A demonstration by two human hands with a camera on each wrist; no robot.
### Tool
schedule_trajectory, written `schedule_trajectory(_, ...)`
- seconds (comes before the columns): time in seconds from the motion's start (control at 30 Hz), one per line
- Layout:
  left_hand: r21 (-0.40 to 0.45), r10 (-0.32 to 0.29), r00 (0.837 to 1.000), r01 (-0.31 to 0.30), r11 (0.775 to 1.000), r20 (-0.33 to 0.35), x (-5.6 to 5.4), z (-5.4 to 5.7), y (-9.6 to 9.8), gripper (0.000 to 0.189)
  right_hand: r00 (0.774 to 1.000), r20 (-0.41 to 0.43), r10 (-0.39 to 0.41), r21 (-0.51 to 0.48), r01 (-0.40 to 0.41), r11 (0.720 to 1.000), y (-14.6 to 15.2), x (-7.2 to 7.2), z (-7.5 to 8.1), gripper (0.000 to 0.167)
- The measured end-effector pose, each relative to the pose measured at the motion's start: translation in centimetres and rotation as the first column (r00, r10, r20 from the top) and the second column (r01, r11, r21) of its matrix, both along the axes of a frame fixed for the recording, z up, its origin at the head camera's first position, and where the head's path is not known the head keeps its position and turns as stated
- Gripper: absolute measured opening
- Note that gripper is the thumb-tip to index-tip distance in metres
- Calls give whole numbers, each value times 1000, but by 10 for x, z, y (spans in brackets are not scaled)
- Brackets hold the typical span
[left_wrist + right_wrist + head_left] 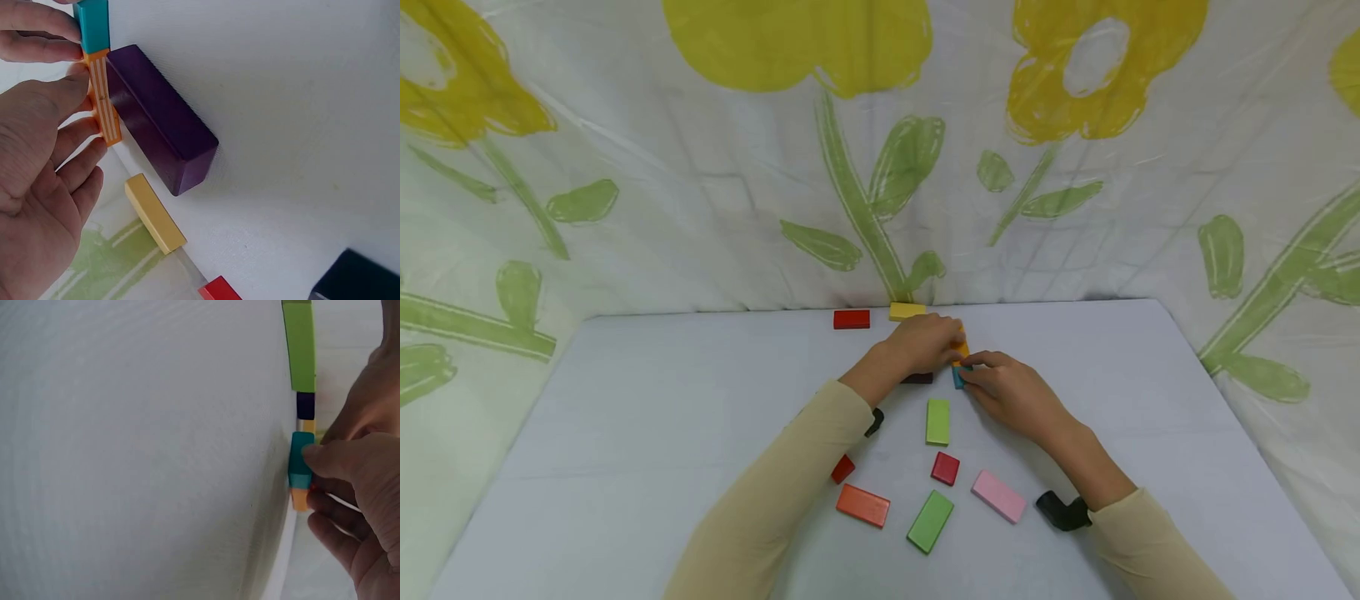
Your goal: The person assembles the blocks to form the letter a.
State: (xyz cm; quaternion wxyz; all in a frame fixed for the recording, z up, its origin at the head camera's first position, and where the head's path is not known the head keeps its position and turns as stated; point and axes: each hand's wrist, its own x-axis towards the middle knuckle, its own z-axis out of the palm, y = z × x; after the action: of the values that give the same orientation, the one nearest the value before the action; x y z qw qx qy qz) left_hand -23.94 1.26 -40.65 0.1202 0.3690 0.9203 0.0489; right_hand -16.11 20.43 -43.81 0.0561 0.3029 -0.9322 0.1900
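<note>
Near the back of the table, my left hand [922, 343] pinches an orange block [104, 103] with pale stripes between thumb and fingers. My right hand [1017, 397] has its thumb and fingers on a small teal block [94, 28], gripping it from the right side. The teal and orange blocks meet end to end in a line. Close beside them lies a dark purple block [164, 119], partly covered by the left hand in the head view. The left fingers hide part of the orange block there as well.
A yellow block [907, 311] and a red block [852, 319] lie along the back edge. Toward the front are a lime block [937, 422], a small red block [945, 468], a pink block [998, 497], a green block [930, 522] and an orange-red block [862, 505].
</note>
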Motion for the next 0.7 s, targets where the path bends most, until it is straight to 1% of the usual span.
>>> schedule_trajectory(0.2,1,-3,1000,3,1000,-4,-1,-2,-1,26,999,51,-8,-5,9,1000,2,-1,1,26)
schedule_trajectory(0.37,78,33,999,-36,996,42,-5,-5,-3,24,997,70,-23,-39,26,999,3,-4,2,23)
schedule_trajectory(0.47,119,42,997,-49,992,61,-7,-5,-5,25,997,72,-19,-62,24,998,3,-8,4,21)
schedule_trajectory(0.6,118,36,998,-41,992,44,-9,-6,-5,29,997,81,4,-75,3,997,2,-14,7,21)
schedule_trajectory(0.7,109,46,998,-51,993,41,-9,-6,-5,27,996,90,26,-79,-19,997,2,-20,8,22)
